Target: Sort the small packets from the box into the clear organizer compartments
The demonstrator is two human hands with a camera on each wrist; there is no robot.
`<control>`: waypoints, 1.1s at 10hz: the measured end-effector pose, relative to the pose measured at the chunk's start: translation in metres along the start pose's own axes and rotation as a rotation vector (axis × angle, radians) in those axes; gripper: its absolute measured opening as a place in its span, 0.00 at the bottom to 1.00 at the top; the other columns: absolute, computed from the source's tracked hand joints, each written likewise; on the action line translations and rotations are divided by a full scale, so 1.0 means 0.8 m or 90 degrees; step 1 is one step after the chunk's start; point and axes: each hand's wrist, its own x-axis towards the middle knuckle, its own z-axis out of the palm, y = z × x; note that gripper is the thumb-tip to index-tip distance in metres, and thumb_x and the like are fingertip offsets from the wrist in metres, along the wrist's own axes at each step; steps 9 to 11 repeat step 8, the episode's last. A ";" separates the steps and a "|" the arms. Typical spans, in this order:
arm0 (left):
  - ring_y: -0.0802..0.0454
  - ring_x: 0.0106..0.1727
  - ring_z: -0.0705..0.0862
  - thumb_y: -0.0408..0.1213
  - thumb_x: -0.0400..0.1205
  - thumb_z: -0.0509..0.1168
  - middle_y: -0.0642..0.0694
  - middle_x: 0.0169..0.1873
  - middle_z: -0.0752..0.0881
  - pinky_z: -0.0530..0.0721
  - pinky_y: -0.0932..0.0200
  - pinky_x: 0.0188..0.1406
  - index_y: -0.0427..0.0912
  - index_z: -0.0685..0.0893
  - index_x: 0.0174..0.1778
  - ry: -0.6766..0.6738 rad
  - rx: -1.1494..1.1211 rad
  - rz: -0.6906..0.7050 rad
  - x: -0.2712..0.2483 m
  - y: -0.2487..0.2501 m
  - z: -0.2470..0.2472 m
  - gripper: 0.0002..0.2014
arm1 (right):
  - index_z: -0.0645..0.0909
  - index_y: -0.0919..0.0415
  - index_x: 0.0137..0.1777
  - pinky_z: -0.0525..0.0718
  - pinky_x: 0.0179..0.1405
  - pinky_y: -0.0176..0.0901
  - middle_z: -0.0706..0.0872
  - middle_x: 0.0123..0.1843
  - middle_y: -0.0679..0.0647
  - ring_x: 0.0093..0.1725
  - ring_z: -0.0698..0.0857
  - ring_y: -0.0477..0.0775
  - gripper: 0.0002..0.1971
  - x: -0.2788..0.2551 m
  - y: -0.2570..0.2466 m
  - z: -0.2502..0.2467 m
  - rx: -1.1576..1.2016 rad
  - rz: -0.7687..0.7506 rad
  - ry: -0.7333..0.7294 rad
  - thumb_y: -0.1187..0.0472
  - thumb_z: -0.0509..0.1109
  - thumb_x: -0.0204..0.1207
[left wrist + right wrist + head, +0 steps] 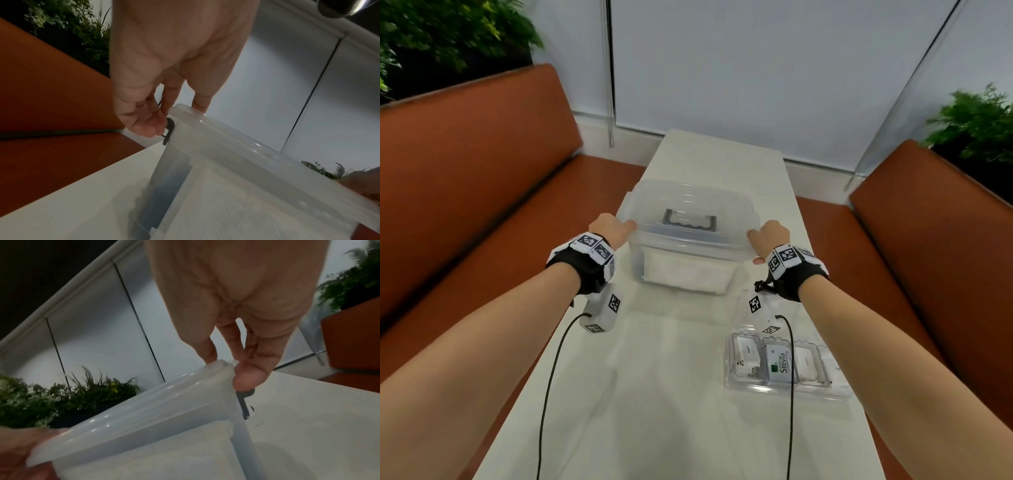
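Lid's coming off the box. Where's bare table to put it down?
Bare: the table between the box and the near edge, left of the organizer; also beyond the box. Crowded: near right, organizer plus cable.

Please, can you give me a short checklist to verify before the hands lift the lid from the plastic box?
1. Left hand grips the lid at its left end: ok.
2. Right hand grips the lid's right end: ok.
3. Side latches released: cannot tell.
4. Plastic box rests flat on the white table: ok.
5. Clear organizer stands apart from the box, near right: ok.
6. Free table space to set the lid down: ok, near left.
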 end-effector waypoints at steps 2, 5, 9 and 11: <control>0.32 0.61 0.82 0.48 0.85 0.61 0.29 0.61 0.82 0.81 0.45 0.61 0.26 0.79 0.63 0.028 0.081 0.030 -0.003 0.009 0.007 0.25 | 0.72 0.68 0.37 0.87 0.41 0.49 0.87 0.52 0.70 0.43 0.88 0.67 0.11 -0.002 0.005 -0.001 0.031 0.047 0.000 0.64 0.62 0.81; 0.29 0.78 0.65 0.53 0.88 0.52 0.26 0.79 0.60 0.66 0.38 0.76 0.32 0.51 0.84 -0.006 0.195 0.054 -0.004 0.011 0.005 0.35 | 0.74 0.71 0.49 0.82 0.40 0.47 0.83 0.62 0.69 0.50 0.86 0.65 0.14 -0.019 0.003 -0.007 -0.055 0.025 -0.019 0.56 0.61 0.84; 0.61 0.53 0.86 0.39 0.83 0.67 0.52 0.58 0.85 0.77 0.72 0.51 0.56 0.80 0.66 -0.057 -0.001 0.381 -0.138 -0.015 -0.027 0.15 | 0.82 0.52 0.61 0.84 0.53 0.47 0.88 0.50 0.49 0.47 0.86 0.49 0.11 -0.163 0.033 -0.068 -0.099 -0.278 0.008 0.54 0.65 0.81; 0.61 0.53 0.86 0.39 0.83 0.67 0.52 0.58 0.85 0.77 0.72 0.51 0.56 0.80 0.66 -0.057 -0.001 0.381 -0.138 -0.015 -0.027 0.15 | 0.82 0.52 0.61 0.84 0.53 0.47 0.88 0.50 0.49 0.47 0.86 0.49 0.11 -0.163 0.033 -0.068 -0.099 -0.278 0.008 0.54 0.65 0.81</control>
